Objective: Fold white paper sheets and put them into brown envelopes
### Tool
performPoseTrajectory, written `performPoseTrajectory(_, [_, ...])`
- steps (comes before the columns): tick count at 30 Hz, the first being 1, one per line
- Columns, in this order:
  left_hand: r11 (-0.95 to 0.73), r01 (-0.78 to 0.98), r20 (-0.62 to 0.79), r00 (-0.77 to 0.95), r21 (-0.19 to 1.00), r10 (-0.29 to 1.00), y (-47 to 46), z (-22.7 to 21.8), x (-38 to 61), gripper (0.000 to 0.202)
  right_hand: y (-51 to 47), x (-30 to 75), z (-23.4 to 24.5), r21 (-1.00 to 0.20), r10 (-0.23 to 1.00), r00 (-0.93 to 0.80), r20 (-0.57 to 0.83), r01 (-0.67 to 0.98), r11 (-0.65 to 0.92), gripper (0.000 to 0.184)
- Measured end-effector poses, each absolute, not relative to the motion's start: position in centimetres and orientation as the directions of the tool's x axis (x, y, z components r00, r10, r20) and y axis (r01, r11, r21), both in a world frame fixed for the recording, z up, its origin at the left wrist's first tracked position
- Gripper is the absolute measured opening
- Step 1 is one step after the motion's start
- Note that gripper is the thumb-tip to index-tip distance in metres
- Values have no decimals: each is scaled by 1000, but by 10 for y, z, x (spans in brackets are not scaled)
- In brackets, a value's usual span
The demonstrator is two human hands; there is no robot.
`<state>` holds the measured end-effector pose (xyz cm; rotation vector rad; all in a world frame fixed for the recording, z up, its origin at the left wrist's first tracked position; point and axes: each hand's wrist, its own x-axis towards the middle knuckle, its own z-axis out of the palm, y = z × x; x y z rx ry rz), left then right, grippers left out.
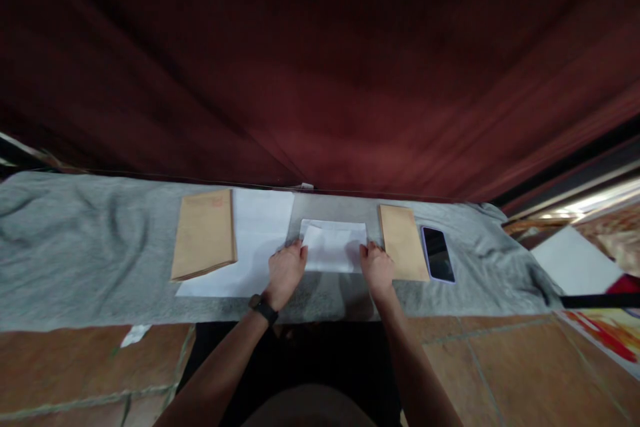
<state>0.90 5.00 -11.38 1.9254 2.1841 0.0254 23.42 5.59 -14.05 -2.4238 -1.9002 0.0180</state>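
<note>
A folded sheet of white paper (334,250) lies in front of me on the grey cloth, one flap of it turned over. My left hand (287,271), with a dark watch on the wrist, grips its left edge between thumb and fingers. At the opposite edge my right hand (376,268) pinches the paper the same way. Left of my hands, a stack of brown envelopes (204,235) rests partly over flat white sheets (263,233). Close beside my right hand lies another brown envelope or small pile (406,243).
A phone with a purple edge (439,254) lies right of the brown envelopes. The grey cloth (90,253) covers a long narrow surface against a dark red upright panel (320,80). Tiled floor (500,367) shows below, with a scrap of white paper (135,335) at left.
</note>
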Motion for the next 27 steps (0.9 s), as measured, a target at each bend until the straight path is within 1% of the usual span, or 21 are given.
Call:
performPoseTrajectory(12, [161,974,-135,-140,161,981,71,-119,10,40,77,234,-145,-41,970,242,19,970,-241,34])
performPoseTrajectory(17, [167,970,-136,-144,175,980,74,-123,9,41,78,233,-144,-61,967,253,4,966,-253,33])
performPoseTrajectory(20, [179,969,-144,-155,173,977,74,-124,10,41,77,233,-141,-94,963,264,49,961,-259,30])
performPoseTrajectory(23, [184,968,-140,-161,172,977,74,-124,11,41,74,232,-139,-150,967,186,176,976,-160,33])
performPoseTrajectory(27, [174,968,-142,-149,182,979,74,-123,11,41,67,223,-149,-243,943,-39,330,962,125,41])
